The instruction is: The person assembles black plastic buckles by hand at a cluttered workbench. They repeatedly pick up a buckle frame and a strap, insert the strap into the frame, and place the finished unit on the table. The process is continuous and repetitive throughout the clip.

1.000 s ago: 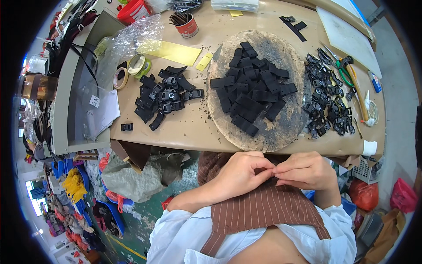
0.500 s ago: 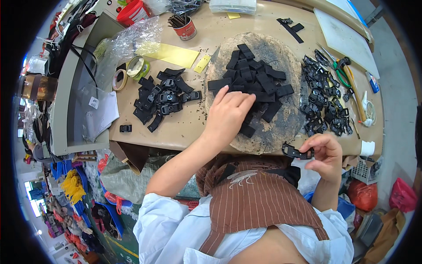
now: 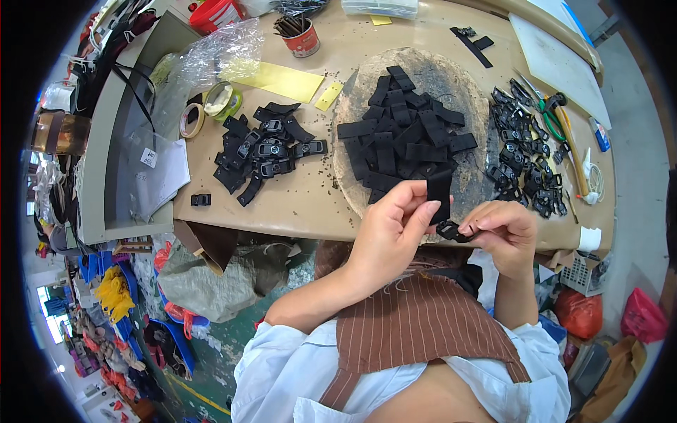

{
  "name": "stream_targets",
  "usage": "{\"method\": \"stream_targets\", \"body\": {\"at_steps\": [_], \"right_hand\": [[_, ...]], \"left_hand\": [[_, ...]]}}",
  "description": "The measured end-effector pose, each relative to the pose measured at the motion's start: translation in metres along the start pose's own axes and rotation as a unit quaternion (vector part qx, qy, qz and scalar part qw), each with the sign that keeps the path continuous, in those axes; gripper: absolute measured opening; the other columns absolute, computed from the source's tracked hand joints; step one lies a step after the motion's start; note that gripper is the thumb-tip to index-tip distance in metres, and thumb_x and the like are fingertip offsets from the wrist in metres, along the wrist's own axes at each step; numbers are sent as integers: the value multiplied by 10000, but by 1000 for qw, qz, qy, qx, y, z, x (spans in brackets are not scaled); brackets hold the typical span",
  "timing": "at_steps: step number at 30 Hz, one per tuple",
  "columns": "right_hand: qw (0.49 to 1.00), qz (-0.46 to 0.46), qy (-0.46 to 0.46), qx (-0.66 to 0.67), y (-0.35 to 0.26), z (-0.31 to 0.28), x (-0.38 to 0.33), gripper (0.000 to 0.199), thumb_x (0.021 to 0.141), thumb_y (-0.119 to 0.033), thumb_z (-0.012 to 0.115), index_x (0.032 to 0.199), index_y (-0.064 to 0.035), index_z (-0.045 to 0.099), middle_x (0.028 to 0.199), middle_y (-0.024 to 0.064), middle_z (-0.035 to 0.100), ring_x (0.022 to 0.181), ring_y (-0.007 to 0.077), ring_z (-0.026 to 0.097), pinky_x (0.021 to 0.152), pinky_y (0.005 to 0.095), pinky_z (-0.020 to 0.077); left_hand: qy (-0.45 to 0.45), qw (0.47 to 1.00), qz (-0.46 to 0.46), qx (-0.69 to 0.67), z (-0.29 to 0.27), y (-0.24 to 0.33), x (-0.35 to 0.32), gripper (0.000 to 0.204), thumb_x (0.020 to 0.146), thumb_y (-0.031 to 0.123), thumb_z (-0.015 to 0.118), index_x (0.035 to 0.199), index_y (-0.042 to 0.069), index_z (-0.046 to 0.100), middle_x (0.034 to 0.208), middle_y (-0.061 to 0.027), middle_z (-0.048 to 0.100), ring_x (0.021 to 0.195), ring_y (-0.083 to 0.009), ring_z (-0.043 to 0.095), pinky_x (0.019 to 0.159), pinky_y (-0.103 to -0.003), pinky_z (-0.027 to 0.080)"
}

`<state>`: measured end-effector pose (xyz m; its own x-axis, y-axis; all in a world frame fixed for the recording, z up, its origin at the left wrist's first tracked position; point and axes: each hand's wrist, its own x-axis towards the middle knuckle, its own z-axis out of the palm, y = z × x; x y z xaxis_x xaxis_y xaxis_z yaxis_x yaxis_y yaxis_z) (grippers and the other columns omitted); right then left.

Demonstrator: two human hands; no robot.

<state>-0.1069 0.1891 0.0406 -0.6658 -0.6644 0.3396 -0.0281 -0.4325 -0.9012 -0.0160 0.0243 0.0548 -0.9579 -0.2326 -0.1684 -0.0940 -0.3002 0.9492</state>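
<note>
My left hand [image 3: 398,229] pinches a short black webbing strap [image 3: 438,196], which stands upright above its fingertips. Close beside it, my right hand [image 3: 504,236] grips a black plastic buckle [image 3: 455,231] between thumb and fingers. The strap's lower end meets the buckle or lies right by it; whether it passes through a slot I cannot tell. Behind both hands, a heap of black straps [image 3: 402,134] covers the middle of a round, worn wooden block [image 3: 462,92]. Left of the block lies a pile of straps with buckles attached [image 3: 271,149]. Loose black buckles [image 3: 525,158] are heaped to its right.
A hammer [image 3: 572,148] and green-handled pliers [image 3: 550,120] lie at the right. A red tin of thin rods [image 3: 302,39], tape rolls [image 3: 192,120] and yellow sheets [image 3: 289,81] are at the back left. One single buckle [image 3: 201,200] sits near the table's left front.
My left hand has left the heap with a strap and come down toward my chest. My right hand has moved slightly left, bringing the buckle to the strap.
</note>
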Motion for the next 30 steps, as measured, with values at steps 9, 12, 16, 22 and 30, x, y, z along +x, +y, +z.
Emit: {"method": "stream_targets", "body": {"at_steps": [9, 12, 16, 22, 30], "right_hand": [[994, -34, -71, -69, -2, -1, 3, 253, 668, 144, 686, 883, 29, 617, 821, 147, 653, 795, 233, 656, 692, 312, 531], [995, -6, -37, -89, 0, 0, 2, 227, 684, 120, 693, 875, 22, 620, 832, 131, 648, 796, 204, 647, 693, 293, 522], [994, 83, 11, -67, 5, 0, -4, 203, 706, 90, 695, 879, 12, 622, 853, 108, 635, 803, 168, 630, 713, 266, 505], [992, 87, -2, -87, 7, 4, -7, 208, 706, 65, 707, 888, 12, 622, 872, 93, 610, 796, 148, 597, 705, 255, 468], [992, 112, 16, -59, 2, 7, -5, 213, 711, 57, 702, 900, 4, 620, 893, 75, 547, 818, 132, 534, 731, 245, 429]], "left_hand": [[-25, 998, 0, 52, -6, -7, -6, 222, 935, 53, 480, 1130, -20, 554, 1012, -50, 637, 891, -72, 584, 746, -216, 492], [-30, 990, 65, 124, -3, -11, -11, 215, 914, 40, 501, 1109, -15, 573, 901, -83, 655, 799, -89, 606, 692, -231, 490], [-50, 978, 14, 204, 2, 5, -24, 222, 900, 33, 515, 1109, -3, 579, 804, -131, 659, 716, -112, 630, 640, -250, 489], [-24, 999, -16, 34, 1, -15, -24, 279, 916, 51, 507, 1187, 21, 562, 839, -19, 643, 707, -38, 542, 633, -208, 461], [-104, 991, -1, 82, -6, -19, -27, 291, 910, 62, 525, 1190, -13, 543, 917, -39, 634, 787, -56, 556, 681, -217, 472]]}}
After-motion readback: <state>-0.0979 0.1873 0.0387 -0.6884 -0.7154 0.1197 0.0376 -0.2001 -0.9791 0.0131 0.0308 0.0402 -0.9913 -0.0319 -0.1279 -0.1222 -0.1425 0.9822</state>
